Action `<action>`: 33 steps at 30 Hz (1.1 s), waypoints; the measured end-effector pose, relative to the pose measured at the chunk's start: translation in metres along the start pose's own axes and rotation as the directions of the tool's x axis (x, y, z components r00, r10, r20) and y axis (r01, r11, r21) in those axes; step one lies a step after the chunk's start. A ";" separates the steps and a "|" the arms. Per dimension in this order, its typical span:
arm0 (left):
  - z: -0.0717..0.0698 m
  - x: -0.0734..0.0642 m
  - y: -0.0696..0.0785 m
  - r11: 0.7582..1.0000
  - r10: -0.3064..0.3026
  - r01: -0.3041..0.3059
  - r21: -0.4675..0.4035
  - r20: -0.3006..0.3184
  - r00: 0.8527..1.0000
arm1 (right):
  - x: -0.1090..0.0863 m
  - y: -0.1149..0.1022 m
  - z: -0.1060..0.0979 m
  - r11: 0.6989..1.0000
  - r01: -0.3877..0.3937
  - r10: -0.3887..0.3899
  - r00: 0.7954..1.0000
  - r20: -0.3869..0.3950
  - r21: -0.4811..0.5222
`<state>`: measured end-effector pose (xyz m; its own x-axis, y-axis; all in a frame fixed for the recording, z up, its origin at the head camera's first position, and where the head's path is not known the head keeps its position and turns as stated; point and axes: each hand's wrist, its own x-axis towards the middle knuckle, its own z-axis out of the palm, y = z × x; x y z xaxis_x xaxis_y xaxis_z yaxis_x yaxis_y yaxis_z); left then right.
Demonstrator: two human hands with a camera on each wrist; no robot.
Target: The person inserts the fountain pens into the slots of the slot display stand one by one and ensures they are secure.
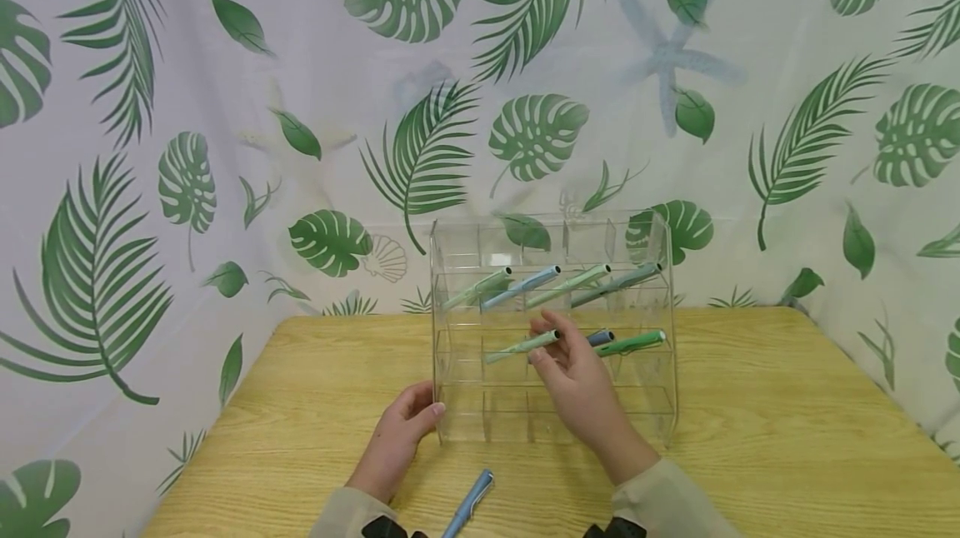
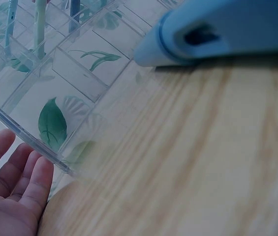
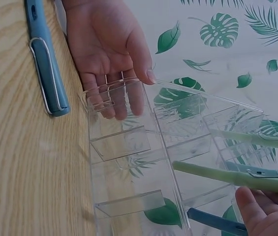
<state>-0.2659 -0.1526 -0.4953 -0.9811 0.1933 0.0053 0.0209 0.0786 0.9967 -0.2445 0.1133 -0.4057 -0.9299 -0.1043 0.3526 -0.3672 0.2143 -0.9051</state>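
Observation:
A clear acrylic pen rack (image 1: 555,430) stands tilted back on the table, pens resting across its tiers. My left hand (image 1: 401,430) holds its left side edge, thumb at the front and fingers along the side panel. My right hand (image 1: 581,380) is at the lower row of pens, thumb and fingers parted on either side of the cap end of a pale green pen (image 3: 217,174). That pen lies slanted in the rack. Beside the hand, a dark blue pen (image 1: 600,338) and a bright green pen (image 1: 633,343) share the row.
Several pens lie in the row above, among them a light blue pen (image 1: 521,288) and a grey-green pen (image 1: 618,284). A blue pen (image 1: 468,505) with a clip lies on the wooden table (image 1: 780,438) in front of the rack. A leaf-patterned cloth (image 1: 465,63) hangs behind.

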 end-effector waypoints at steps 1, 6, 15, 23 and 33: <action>0.000 0.000 0.000 1.000 -0.003 0.003 0.001 0.001 1.000 | -0.001 0.000 0.000 1.000 0.004 -0.004 1.000 0.000 0.000; -0.001 0.000 -0.002 1.000 -0.007 0.007 0.006 0.002 1.000 | -0.004 -0.001 -0.002 1.000 0.026 -0.026 1.000 0.011 0.001; -0.002 0.000 -0.006 1.000 0.001 -0.001 -0.006 0.002 1.000 | -0.012 0.002 -0.007 1.000 0.026 -0.025 0.999 0.034 -0.008; -0.001 0.000 -0.005 1.000 -0.007 0.007 -0.008 0.005 1.000 | -0.022 -0.003 -0.011 1.000 0.006 -0.006 0.999 0.050 -0.003; -0.001 0.002 -0.005 1.000 -0.012 0.012 -0.002 -0.005 1.000 | -0.039 -0.008 -0.016 0.999 -0.028 0.026 0.998 0.050 0.034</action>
<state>-0.2678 -0.1536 -0.5001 -0.9823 0.1870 -0.0060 0.0089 0.0787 0.9969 -0.2052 0.1313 -0.4080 -0.9371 -0.1468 0.3168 -0.3406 0.1843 -0.9220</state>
